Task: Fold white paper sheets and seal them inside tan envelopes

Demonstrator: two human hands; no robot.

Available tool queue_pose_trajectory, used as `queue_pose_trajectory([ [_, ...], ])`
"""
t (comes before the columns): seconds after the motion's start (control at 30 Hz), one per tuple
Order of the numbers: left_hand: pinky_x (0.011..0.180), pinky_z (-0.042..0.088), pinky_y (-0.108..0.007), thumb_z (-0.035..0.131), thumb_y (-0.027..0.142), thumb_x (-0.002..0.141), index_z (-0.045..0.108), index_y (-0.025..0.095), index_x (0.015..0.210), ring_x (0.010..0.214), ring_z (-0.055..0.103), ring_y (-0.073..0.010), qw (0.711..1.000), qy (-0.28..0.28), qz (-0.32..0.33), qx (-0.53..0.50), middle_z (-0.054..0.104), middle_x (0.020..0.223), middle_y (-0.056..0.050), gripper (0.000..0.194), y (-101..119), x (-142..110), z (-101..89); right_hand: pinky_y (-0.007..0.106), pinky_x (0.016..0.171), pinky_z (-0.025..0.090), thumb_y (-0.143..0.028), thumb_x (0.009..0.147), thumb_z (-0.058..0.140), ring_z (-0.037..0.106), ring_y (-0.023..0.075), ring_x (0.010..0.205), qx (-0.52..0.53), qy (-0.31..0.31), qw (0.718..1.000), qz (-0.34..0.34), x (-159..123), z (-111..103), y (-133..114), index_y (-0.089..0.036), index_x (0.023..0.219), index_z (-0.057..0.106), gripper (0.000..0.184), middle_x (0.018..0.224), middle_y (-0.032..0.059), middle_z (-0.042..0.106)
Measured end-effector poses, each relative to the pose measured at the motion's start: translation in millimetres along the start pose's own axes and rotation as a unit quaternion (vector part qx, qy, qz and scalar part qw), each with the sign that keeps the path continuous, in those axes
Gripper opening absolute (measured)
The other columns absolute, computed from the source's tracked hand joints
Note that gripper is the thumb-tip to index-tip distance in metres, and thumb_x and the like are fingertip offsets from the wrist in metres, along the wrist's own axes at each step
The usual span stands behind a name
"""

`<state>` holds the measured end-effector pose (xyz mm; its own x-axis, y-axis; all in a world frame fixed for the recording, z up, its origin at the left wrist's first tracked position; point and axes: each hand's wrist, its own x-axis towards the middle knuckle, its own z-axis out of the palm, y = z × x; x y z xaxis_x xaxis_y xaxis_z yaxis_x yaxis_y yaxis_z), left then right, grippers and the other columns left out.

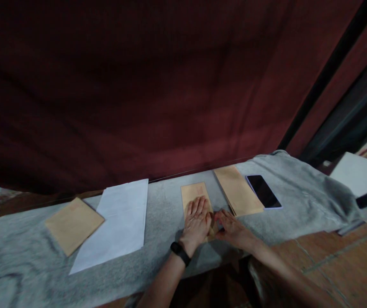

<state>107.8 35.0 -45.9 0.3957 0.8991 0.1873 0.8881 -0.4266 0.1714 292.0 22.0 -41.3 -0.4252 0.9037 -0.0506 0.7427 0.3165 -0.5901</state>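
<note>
A brown paper envelope (193, 191) with faint red print lies on the grey cloth in front of me. My left hand (198, 220), a black band on its wrist, rests flat on the envelope with fingers stretched out. At the envelope's right edge is my right hand (231, 229), its fingers bent and drawn together near the paper. Whether those fingers pinch the edge is too small to make out. Just right of my hands lies a stack of brown envelopes (239, 192).
A phone (263, 191) lies beside the envelope stack. To the left are white paper sheets (119, 218), with another brown envelope (74, 224) overlapping their edge. Grey cloth (167, 231) covers the narrow table. A dark red curtain (170, 107) hangs behind, and a black pole (327, 77) slants at right.
</note>
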Motion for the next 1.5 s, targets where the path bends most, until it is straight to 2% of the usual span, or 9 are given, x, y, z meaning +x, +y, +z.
queue_pose_trajectory([
  [0.2,0.124,0.021,-0.049,0.031,0.027,0.100,0.034,0.016,0.155,0.151,0.027,-0.0230,0.999,0.010,-0.034,-0.006,0.038,0.160,-0.010,0.056,-1,25,8.3,0.040,0.104,0.042,-0.020,0.074,0.068,0.056,0.0286,0.119,-0.008,-0.009,1.000,0.019,-2,-1,-2,-0.023,0.110,0.063,0.037,0.118,0.0092,0.067],
  [0.37,0.124,0.021,-0.048,0.030,0.034,0.102,0.036,0.016,0.154,0.151,0.027,-0.0232,0.999,0.009,-0.041,-0.004,0.038,0.160,-0.009,0.055,-1,29,8.0,0.039,0.102,0.042,-0.019,0.075,0.069,0.055,0.0280,0.119,-0.001,-0.017,1.000,0.020,-3,-4,-4,-0.024,0.105,0.064,0.031,0.116,0.0074,0.067],
  [0.53,0.125,0.019,-0.048,0.029,0.032,0.103,0.034,0.017,0.154,0.152,0.024,-0.0222,1.000,0.001,0.000,-0.001,0.034,0.163,-0.007,0.054,-4,18,0.4,0.038,0.101,0.043,-0.014,0.075,0.065,0.057,0.0254,0.109,-0.025,-0.017,1.000,0.000,-2,-7,-7,-0.025,0.087,0.062,0.016,0.100,0.0046,0.067],
  [0.7,0.126,0.019,-0.047,0.030,0.032,0.103,0.034,0.016,0.155,0.152,0.025,-0.0213,1.000,-0.013,0.018,0.009,0.036,0.162,-0.006,0.054,-6,8,-2.1,0.036,0.097,0.045,-0.014,0.074,0.071,0.059,0.0228,0.101,-0.011,-0.013,1.000,-0.019,-1,-5,-5,-0.025,0.081,0.059,0.017,0.093,0.0015,0.065],
  [0.93,0.126,0.019,-0.047,0.031,0.035,0.103,0.027,0.016,0.157,0.153,0.020,-0.0212,0.999,-0.010,0.026,0.025,0.032,0.164,-0.005,0.057,-9,4,4.4,0.034,0.094,0.047,-0.014,0.075,0.068,0.059,0.0218,0.101,-0.026,0.000,0.999,-0.023,-1,-2,-2,-0.024,0.082,0.059,0.016,0.094,0.0017,0.065],
  [1.17,0.126,0.017,-0.049,0.028,0.040,0.105,0.032,0.017,0.156,0.154,0.019,-0.0237,0.998,-0.049,0.029,-0.010,0.030,0.164,-0.007,0.056,-7,-7,-11.4,0.035,0.097,0.047,-0.016,0.077,0.069,0.061,0.0224,0.102,-0.043,0.024,0.998,-0.045,-2,4,2,-0.025,0.084,0.061,0.013,0.094,0.0017,0.067],
  [1.3,0.125,0.018,-0.052,0.030,0.051,0.104,0.031,0.019,0.156,0.154,0.018,-0.0252,0.996,-0.080,0.032,-0.035,0.028,0.165,-0.008,0.061,-4,-21,-19.5,0.036,0.096,0.047,-0.022,0.080,0.070,0.061,0.0233,0.105,-0.041,0.019,0.999,-0.032,-2,3,2,-0.024,0.088,0.063,0.011,0.098,0.0035,0.068],
  [1.4,0.125,0.018,-0.053,0.034,0.057,0.102,0.029,0.022,0.157,0.154,0.016,-0.0262,0.995,-0.079,0.043,-0.043,0.025,0.166,-0.008,0.066,-3,-33,-21.0,0.035,0.093,0.048,-0.026,0.081,0.071,0.062,0.0224,0.102,-0.022,0.003,1.000,-0.020,-3,-1,0,-0.024,0.089,0.064,0.011,0.097,0.0028,0.067],
  [1.5,0.125,0.018,-0.052,0.034,0.053,0.103,0.030,0.025,0.157,0.154,0.017,-0.0251,0.996,-0.070,0.045,-0.040,0.025,0.166,-0.006,0.061,-5,-42,-20.3,0.034,0.094,0.047,-0.026,0.082,0.071,0.062,0.0215,0.101,-0.007,-0.012,1.000,-0.021,-3,-7,-1,-0.024,0.087,0.064,0.009,0.096,0.0025,0.067],
])
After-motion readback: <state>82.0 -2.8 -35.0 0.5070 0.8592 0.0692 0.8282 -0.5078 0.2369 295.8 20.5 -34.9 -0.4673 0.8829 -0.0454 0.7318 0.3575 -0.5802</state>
